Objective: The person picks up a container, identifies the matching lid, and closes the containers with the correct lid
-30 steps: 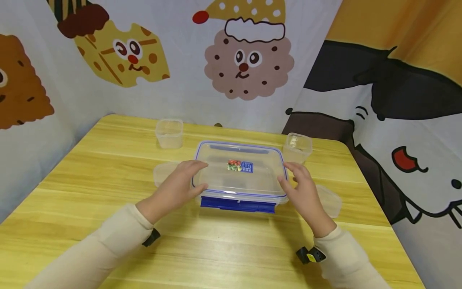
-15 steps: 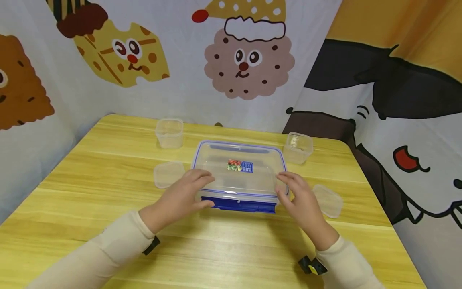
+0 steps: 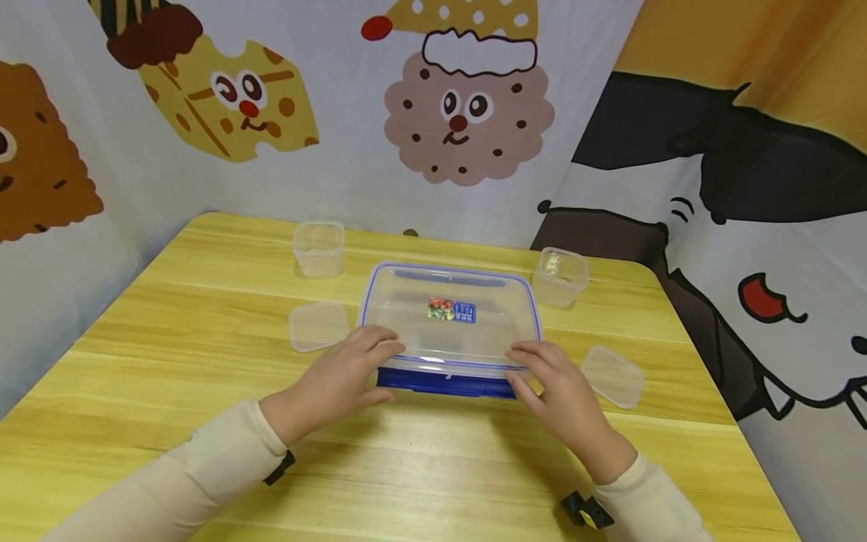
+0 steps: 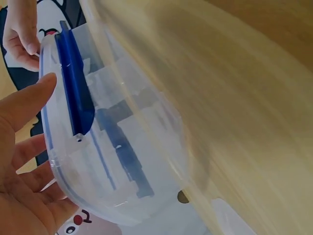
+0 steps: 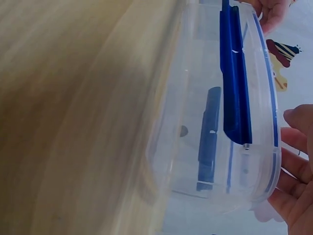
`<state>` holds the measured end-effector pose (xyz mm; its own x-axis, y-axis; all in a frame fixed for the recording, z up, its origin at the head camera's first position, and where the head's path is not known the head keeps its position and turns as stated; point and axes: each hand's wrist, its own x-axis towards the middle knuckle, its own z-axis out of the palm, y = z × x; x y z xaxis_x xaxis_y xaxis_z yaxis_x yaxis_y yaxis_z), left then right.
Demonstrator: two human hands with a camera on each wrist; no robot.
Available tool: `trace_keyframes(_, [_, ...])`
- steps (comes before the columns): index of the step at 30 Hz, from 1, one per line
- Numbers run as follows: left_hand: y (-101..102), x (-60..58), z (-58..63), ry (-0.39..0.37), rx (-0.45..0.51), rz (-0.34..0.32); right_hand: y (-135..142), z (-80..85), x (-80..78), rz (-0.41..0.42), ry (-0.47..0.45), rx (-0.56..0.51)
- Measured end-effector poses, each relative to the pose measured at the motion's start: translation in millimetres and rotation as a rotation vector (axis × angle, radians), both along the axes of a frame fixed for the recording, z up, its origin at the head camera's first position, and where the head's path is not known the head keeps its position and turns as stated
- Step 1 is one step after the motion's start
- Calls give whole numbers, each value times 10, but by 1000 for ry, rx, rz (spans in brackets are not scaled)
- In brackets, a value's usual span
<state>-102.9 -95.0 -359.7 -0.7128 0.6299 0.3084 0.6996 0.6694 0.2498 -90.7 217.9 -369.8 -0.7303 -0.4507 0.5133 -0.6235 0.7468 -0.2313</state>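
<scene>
A clear rectangular food container (image 3: 447, 312) with a blue-edged lid and a fruit label stands mid-table. Its blue front latch (image 3: 443, 382) faces me; in the left wrist view this latch (image 4: 76, 83) stands out from the wall. My left hand (image 3: 339, 376) is at the front left corner, fingers over the lid's edge and thumb near the latch's end. At the front right corner is my right hand (image 3: 562, 399), fingertips over the lid's edge. In the right wrist view, the right hand's fingers (image 5: 293, 166) lie along the lid's rim. Neither hand curls round anything.
Two small clear tubs stand behind the container, the left tub (image 3: 319, 250) and the right tub (image 3: 561, 277). Flat clear lids lie to either side, one left lid (image 3: 317, 326) and one right lid (image 3: 613, 376). The wooden table (image 3: 406, 482) ends at a printed curtain (image 3: 467, 211).
Both hands have come from the container's sides toward me, to its front corners. The right hand has also shifted inward over the lid's edge. The container has stayed in place.
</scene>
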Motion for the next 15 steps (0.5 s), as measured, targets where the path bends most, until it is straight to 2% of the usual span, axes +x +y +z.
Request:
trace_keyframes(7, [-15, -20, -48, 41, -8, -25, 12, -77, 9, 30, 41, 15])
trace_keyframes(15, [-20, -49, -79, 127, -26, -59, 16, -138, 31, 10, 24, 10])
